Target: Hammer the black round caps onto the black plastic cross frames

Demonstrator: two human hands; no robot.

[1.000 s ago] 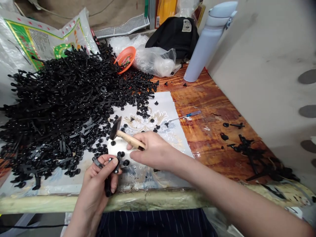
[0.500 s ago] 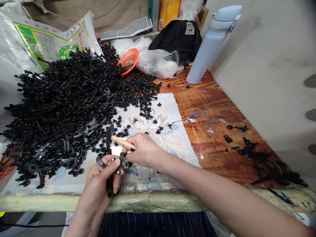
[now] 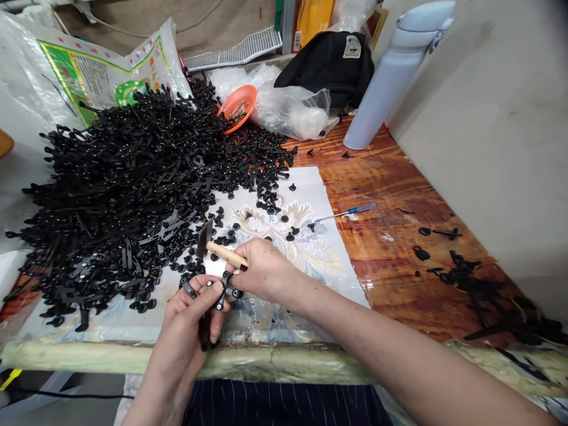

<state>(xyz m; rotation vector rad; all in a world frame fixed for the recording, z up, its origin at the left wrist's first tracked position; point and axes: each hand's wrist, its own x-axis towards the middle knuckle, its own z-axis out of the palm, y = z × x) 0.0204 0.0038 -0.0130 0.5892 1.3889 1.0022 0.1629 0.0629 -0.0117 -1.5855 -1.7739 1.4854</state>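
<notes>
My left hand (image 3: 195, 313) is closed around several black plastic parts (image 3: 205, 334), which stick out between the thumb and fingers. My right hand (image 3: 266, 269) grips a small hammer (image 3: 228, 255) by its wooden handle; the dark head points left, over the loose pieces. Its fingertips are close to the parts at my left hand, and whether they touch one is hard to see. Just beyond the hands, a white patch (image 3: 215, 266) shows on the patterned cloth (image 3: 306, 278). Small round black pieces (image 3: 290, 236) lie scattered on that cloth.
A large heap of black parts (image 3: 128, 177) fills the left side, before a printed plastic sack (image 3: 110, 71). An orange dish (image 3: 238, 109) leans at its back. A blue screwdriver (image 3: 361, 208), a tall bottle (image 3: 386, 83), a black bag (image 3: 328, 71) and more black pieces (image 3: 470, 278) are rightward.
The whole view has shifted slightly, so everything appears a little farther right. Both hands keep their holds on the hammer and the black parts, in nearly the same pose.
</notes>
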